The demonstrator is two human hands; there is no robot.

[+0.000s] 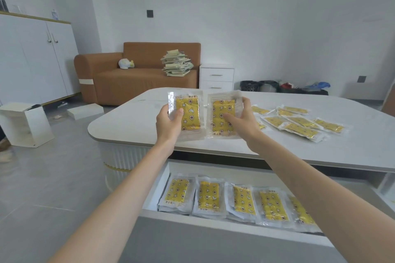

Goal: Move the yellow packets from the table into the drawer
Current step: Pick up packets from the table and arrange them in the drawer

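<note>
Yellow packets (pixel 299 125) with star prints in clear wrap, white table (pixel 235 145), brown sofa (pixel 136 79).

Your right forearm (pixel 316 179) hides part of the last packet row (pixel 301 209) in the drawer (pixel 192 220). Your fingers cover the held packets' (pixel 222 117) print. The table (pixel 363 151) runs off the right edge.

A single head-worn wide-angle view looks forward and down, close over the table (pixel 277 156) edge and open drawer (pixel 213 226).
</note>
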